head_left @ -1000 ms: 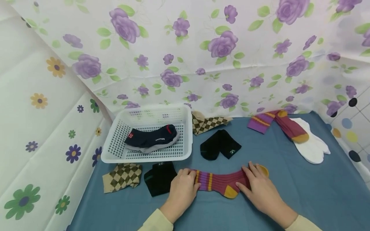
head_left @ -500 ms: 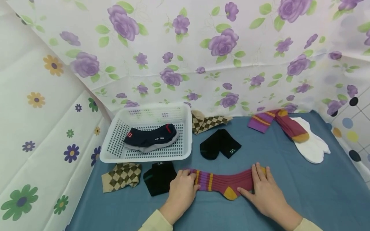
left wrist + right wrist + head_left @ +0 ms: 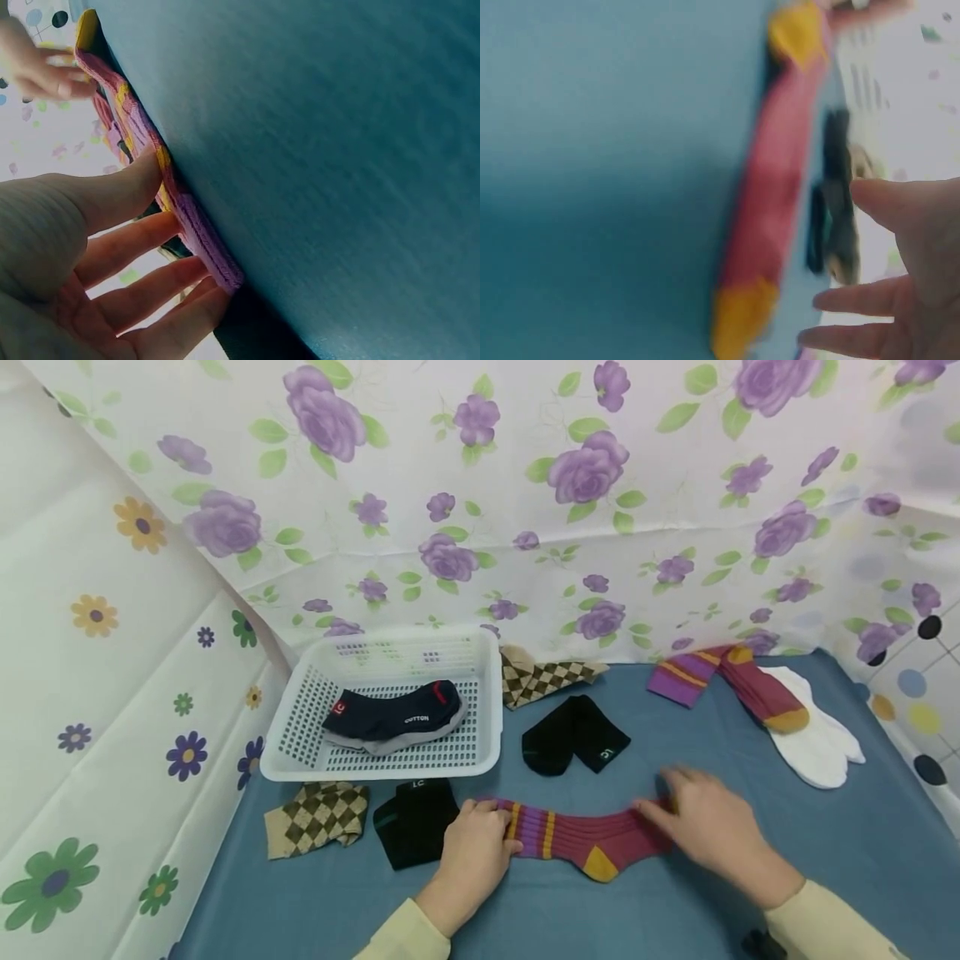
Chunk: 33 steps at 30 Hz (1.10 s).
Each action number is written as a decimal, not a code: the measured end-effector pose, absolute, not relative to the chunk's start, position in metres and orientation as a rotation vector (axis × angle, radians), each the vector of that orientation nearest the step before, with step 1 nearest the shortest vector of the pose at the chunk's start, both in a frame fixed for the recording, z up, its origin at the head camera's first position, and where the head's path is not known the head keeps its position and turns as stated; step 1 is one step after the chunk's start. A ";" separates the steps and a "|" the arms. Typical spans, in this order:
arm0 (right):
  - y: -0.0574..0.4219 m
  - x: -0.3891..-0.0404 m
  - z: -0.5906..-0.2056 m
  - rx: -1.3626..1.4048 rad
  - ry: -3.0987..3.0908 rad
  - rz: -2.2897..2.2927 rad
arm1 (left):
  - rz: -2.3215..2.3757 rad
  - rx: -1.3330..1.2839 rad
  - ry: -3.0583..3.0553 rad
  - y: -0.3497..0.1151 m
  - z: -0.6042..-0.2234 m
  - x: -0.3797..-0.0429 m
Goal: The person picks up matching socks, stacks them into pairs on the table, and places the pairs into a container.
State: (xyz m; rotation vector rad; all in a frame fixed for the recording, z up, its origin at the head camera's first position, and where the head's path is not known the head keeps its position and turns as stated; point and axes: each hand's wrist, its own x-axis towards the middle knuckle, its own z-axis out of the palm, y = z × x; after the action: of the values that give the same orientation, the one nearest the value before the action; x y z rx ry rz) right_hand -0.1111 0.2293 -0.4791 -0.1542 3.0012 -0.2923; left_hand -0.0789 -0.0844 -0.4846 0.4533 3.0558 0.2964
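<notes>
A maroon sock with a yellow heel and a purple-and-yellow striped cuff lies flat on the blue cloth. My left hand presses its cuff down with thumb and fingertips; in the left wrist view, the fingers reach out along the purple cuff. Over the toe end, the right hand is blurred and overlaps the sock. The right wrist view shows that hand's fingers spread and holding nothing, apart from the sock with its yellow toe.
A white basket holds a navy sock on a grey one. Black socks and an argyle sock lie before it. Other black socks, an argyle sock, a second maroon sock and white socks lie farther back.
My right hand has slid rightward along the sock from the foot to the toe end, and its fingers have come up off the fabric. The left hand has stayed on the cuff.
</notes>
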 end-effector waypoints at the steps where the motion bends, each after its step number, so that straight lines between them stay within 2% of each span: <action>1: 0.234 -0.119 -0.476 -0.158 3.025 -0.314 | 0.306 0.455 3.059 -0.085 -0.485 -0.079; 5: 0.254 -0.158 -0.470 -0.143 3.119 -0.412 | 0.327 0.457 3.077 -0.086 -0.486 -0.079; 11: 0.277 -0.217 -0.484 -0.097 3.152 -0.491 | 0.315 0.420 3.051 -0.087 -0.486 -0.080; 17: 0.294 -0.250 -0.496 -0.120 3.110 -0.509 | 0.315 0.415 3.032 -0.086 -0.487 -0.080; 23: 0.299 -0.252 -0.506 -0.222 3.002 -0.379 | 0.319 0.421 3.017 -0.084 -0.486 -0.079; 33: 0.272 -0.216 -0.505 -0.518 3.145 -0.194 | 0.286 0.421 3.043 -0.085 -0.487 -0.081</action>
State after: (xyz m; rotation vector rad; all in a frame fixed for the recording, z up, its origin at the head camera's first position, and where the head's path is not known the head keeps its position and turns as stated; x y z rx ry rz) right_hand -0.2164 0.2723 -0.5051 -0.5183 3.1454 -0.1936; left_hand -0.0808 -0.0852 -0.4869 0.4213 3.0428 0.2856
